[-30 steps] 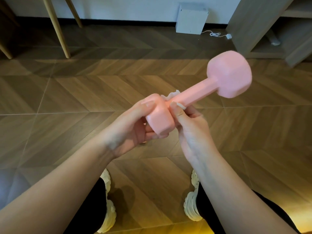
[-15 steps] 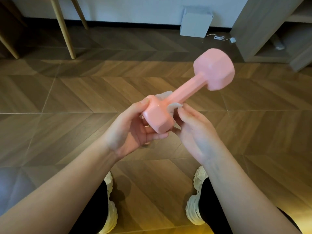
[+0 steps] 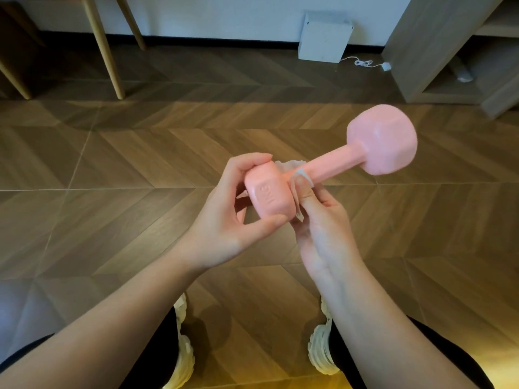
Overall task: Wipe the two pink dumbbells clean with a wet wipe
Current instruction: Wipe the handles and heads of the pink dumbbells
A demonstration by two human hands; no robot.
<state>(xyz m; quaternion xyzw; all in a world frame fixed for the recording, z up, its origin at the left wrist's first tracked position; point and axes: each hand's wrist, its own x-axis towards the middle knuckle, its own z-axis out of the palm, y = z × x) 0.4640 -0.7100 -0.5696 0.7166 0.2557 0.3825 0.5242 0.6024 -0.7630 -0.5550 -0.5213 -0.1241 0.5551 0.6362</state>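
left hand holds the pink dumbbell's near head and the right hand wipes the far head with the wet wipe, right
Not the far head: the head view shows the right hand holding the wet wipe on the dumbbell handle beside the near head. The left hand does hold it.

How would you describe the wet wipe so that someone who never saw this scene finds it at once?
Find the pink dumbbell held above the wooden floor at the centre. Follow its handle down to the near head, which the left hand grips. The wet wipe is the crumpled white sheet around the handle there, pinched by the right hand; nothing else there is white.
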